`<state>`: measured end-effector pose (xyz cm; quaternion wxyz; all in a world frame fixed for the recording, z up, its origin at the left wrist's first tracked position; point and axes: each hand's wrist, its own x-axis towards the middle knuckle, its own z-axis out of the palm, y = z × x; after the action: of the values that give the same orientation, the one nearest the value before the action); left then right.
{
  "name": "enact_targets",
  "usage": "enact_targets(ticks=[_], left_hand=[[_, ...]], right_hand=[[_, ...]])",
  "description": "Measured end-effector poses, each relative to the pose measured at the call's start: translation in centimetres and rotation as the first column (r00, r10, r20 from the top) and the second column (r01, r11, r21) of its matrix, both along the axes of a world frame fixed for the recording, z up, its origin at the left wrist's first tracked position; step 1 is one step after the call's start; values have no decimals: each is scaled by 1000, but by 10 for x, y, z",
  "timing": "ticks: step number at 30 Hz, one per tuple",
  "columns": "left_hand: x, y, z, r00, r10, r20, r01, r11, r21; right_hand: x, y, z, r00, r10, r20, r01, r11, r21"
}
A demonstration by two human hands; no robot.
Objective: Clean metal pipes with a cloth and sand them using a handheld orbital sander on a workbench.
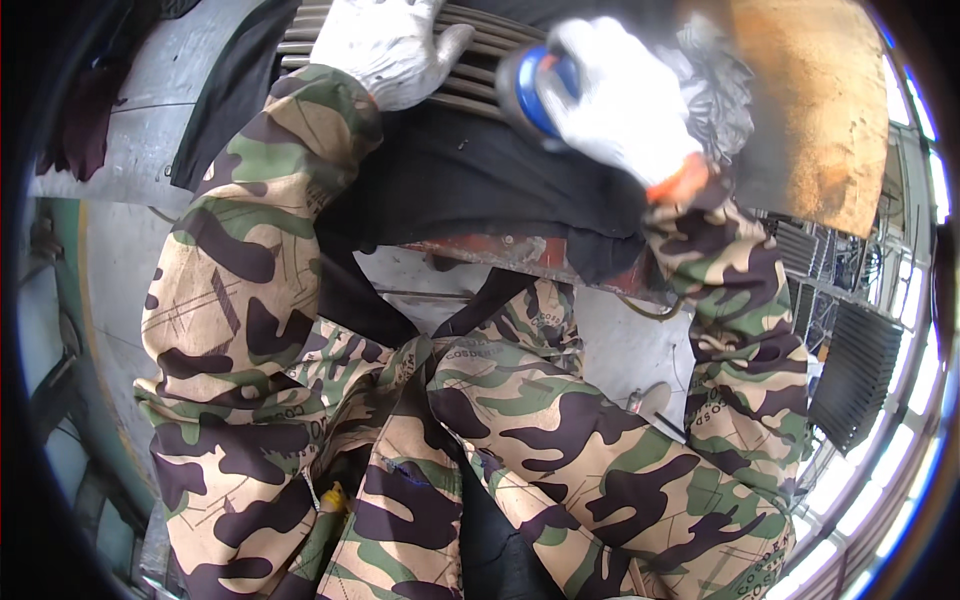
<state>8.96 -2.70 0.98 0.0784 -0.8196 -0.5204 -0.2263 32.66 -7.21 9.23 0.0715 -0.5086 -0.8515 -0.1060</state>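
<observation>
My left hand (385,45), in a white glove, lies on a row of parallel grey metal rods (478,87) at the top of the view. Its thumb stands apart from the palm, and the upper edge cuts off the fingertips. A white glove with an orange cuff covers my right hand (625,105), which is closed around a blue-and-grey round tool (535,92). That tool is at the right part of the rods; motion blurs it, and I cannot make out its exact kind. Under the rods spreads a black cloth (470,185).
Crumpled silvery-grey material (715,85) lies just right of my right hand, beside a brown-stained board (815,110). A red metal edge (500,250) shows under the cloth, close to my knees. Dark ribbed parts (855,375) stand at the far right.
</observation>
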Motion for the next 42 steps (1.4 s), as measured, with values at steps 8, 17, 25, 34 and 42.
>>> enact_targets(ticks=[8,17,25,34,42], left_hand=[[-7,-2,3,989,-126,-72,140,962,233],[-13,6,-14,982,-186,-39,190,963,191],[-6,19,-19,977,-65,-201,100,981,169],[-5,13,-17,977,-77,-199,120,970,213],[6,7,-3,998,-42,-46,42,999,-7]], right_hand=[[15,10,7,995,-17,-95,26,996,89],[29,-1,-12,990,-120,-77,122,992,19],[6,-6,7,998,-31,-48,36,996,87],[-10,11,10,995,-91,-25,91,996,-2],[-6,22,14,999,-48,14,46,995,93]])
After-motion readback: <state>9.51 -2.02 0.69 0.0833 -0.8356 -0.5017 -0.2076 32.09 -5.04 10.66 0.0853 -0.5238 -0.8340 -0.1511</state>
